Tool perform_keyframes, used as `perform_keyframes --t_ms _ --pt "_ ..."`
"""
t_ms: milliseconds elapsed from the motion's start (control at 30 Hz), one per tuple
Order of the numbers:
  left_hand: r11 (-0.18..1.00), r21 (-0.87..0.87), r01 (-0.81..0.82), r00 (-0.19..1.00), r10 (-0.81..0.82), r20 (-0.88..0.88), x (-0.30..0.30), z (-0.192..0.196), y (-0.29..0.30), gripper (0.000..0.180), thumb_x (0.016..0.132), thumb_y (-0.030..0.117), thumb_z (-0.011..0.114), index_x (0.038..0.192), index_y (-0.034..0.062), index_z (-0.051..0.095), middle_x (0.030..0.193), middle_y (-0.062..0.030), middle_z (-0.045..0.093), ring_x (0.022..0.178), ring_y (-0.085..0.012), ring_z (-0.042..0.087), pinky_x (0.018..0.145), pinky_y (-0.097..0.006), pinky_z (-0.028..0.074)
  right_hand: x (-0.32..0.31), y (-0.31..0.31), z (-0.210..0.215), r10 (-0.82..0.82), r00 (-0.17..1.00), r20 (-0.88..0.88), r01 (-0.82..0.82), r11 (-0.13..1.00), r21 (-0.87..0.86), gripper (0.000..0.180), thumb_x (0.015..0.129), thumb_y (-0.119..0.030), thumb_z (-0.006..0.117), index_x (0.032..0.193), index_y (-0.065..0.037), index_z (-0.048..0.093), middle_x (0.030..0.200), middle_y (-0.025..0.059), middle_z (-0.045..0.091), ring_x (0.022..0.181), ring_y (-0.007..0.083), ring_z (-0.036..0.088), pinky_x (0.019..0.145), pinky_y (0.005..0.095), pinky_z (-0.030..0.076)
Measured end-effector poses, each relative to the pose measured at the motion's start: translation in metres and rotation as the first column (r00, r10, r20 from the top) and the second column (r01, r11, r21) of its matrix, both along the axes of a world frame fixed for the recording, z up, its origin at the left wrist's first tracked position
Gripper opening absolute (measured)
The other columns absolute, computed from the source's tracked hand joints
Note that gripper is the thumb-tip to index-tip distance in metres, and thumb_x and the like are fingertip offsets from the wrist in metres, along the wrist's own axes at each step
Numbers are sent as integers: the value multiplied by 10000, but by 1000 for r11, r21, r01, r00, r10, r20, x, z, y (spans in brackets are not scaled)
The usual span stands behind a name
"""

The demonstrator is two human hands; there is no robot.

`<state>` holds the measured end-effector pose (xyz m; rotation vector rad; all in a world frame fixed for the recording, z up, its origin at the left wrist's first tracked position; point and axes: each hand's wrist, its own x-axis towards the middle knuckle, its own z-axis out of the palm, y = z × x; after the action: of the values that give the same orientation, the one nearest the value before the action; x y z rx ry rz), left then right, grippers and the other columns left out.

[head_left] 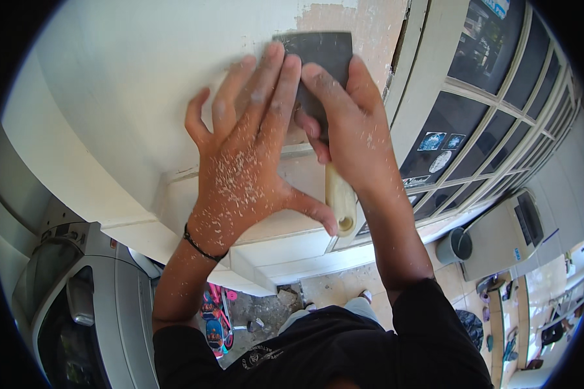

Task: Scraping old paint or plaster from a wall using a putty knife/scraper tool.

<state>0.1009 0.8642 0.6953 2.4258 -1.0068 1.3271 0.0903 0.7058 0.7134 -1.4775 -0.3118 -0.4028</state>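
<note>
The right hand (350,123) grips the pale handle of a scraper (328,97), fingers closed around it just below the blade. The left hand (246,149) lies open, its fingertips pressed flat on the back of the blade. Both hands and wrists are flecked with paint chips.

To scrape well here, I judge that the blade should stay at a low angle to the wall (143,84), with the left fingers spreading even pressure across its width so that the edge lifts paint and does not gouge the surface. Short strokes toward the bare patch would suit.

The scraper has a wide, dark, dusty metal blade and a cream handle with a hole at its end. It sits flat against the white painted wall, just below a patch (363,26) where the paint is already off. A glazed door (486,117) stands to the right, and a grey machine (84,305) is at lower left.
</note>
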Motion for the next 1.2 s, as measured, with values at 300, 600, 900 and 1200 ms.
perform_keyframes --t_ms 300,600,900,1200 --pt "999 31 -23 1000 23 20 -3 8 4 1590 344 1051 527 1579 63 368 1655 -131 320 1489 -323 283 1124 -618 166 -4 4 8 1 1000 14 -1 1000 10 242 1045 -257 552 1061 -37 450 751 59 585 507 81 497 421 250 399" --pt "1000 21 -3 1000 2 17 -3 1 5 1593 335 1028 567 1582 59 359 1655 -132 324 1485 -333 293 1121 -618 176 -2 5 12 13 999 37 -13 1000 -4 241 1039 -232 559 1051 -22 441 753 56 580 534 82 523 434 245 408" --pt "999 25 34 999 -33 -30 -5 -8 14 1591 338 1003 604 1586 51 341 1652 -149 322 1478 -342 314 1122 -598 180 -7 12 4 25 999 -25 -24 1000 19 253 1042 -231 562 1063 -14 434 810 64 603 592 77 544 463 246 435" --pt "960 -167 225 973 -229 -4 3 4 34 1300 601 778 789 1561 8 371 1594 -209 399 1421 -364 394 1139 -479 290 -8 32 9 35 998 44 -33 999 -29 281 1062 -272 544 1088 -33 398 720 58 576 569 99 551 460 270 435"
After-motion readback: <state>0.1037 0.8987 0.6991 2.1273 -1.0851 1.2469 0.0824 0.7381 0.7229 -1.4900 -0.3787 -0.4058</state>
